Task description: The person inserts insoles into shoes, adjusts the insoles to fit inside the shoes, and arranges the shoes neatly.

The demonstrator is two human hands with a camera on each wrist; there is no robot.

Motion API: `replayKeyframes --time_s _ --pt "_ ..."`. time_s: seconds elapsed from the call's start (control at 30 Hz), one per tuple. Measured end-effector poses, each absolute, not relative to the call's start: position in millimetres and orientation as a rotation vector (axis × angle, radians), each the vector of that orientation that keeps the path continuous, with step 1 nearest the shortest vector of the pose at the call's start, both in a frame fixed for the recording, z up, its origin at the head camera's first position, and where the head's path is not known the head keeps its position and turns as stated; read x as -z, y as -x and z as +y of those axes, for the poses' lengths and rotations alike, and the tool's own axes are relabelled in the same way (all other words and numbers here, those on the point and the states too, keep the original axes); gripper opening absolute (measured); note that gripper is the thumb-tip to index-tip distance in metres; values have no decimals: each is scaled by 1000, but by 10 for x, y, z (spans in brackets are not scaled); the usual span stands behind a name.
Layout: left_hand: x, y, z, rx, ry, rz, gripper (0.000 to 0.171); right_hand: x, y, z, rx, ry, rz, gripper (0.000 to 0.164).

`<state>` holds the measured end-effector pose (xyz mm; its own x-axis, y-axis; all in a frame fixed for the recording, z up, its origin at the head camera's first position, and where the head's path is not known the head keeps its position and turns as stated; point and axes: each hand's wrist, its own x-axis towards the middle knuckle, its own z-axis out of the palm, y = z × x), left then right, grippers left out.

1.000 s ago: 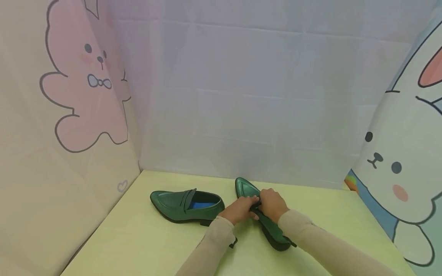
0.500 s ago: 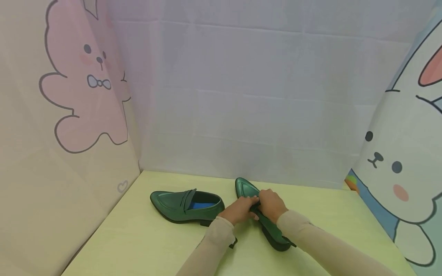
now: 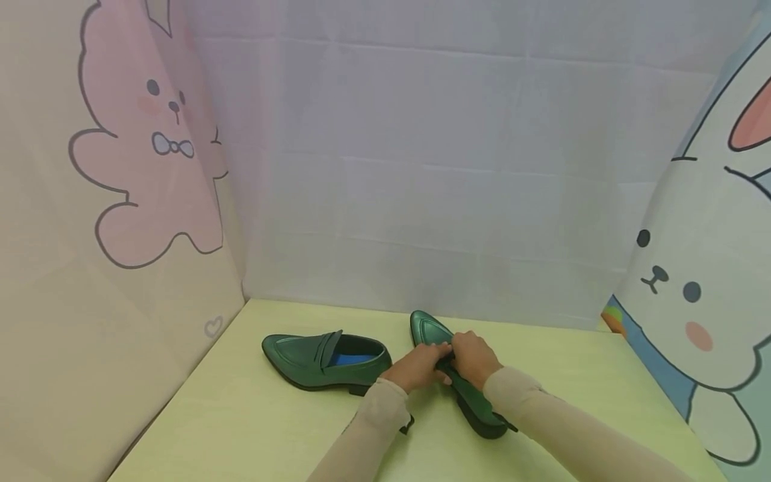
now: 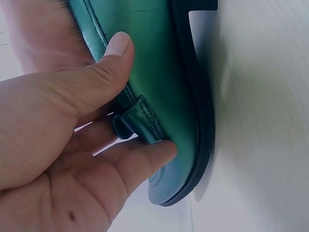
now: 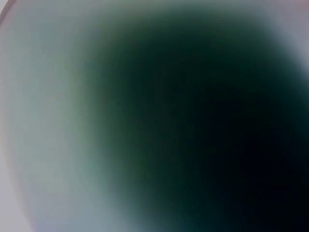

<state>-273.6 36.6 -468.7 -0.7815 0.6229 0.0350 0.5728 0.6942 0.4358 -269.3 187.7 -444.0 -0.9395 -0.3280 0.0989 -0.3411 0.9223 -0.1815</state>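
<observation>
A green loafer (image 3: 482, 410) rests at an angle on the table, its pointed toe toward the back wall. My left hand (image 3: 417, 368) holds it from the left at mid-length. In the left wrist view, the thumb presses near the opening's edge of this loafer (image 4: 166, 87), and curled fingers lie by its raised strap (image 4: 144, 118). From the other side, my right hand (image 3: 474, 358) grips the upper near the same strap; its fingertips are mostly hidden. The right wrist view is only a dark green blur. Left of my hands stands a second green loafer (image 3: 295, 358) with a blue insole.
The pale yellow table (image 3: 217, 408) meets a whitish cloth wall (image 3: 421, 167) at the back. Side cloths carry a pink bear print (image 3: 156, 194) and a white rabbit print (image 3: 711, 268). A small dark piece (image 3: 407, 424) shows beside my left sleeve.
</observation>
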Motion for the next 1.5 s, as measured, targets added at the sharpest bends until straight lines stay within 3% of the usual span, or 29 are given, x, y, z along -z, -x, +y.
replayKeyframes --time_s 0.57,0.8,0.97,1.13,1.3,1.5 --pt "4740 2741 387 -616 -1015 2796 68 4457 2678 1916 -232 -561 -3074 15" --pt "4720 2750 399 -614 -1002 2793 68 4404 2667 1951 -174 -632 -3129 4" --pt "4673 2757 387 -619 -986 2792 68 4338 2644 1993 -132 -700 -3109 12" --pt "4652 2751 366 -616 -959 2784 66 4248 2569 2058 -151 -784 -3103 6" --pt "4660 2738 345 -617 -937 2772 66 4228 2515 2153 -202 -952 -3046 19" --pt "4665 2725 338 -612 -941 2771 67 4206 2514 2169 -194 -946 -3123 20"
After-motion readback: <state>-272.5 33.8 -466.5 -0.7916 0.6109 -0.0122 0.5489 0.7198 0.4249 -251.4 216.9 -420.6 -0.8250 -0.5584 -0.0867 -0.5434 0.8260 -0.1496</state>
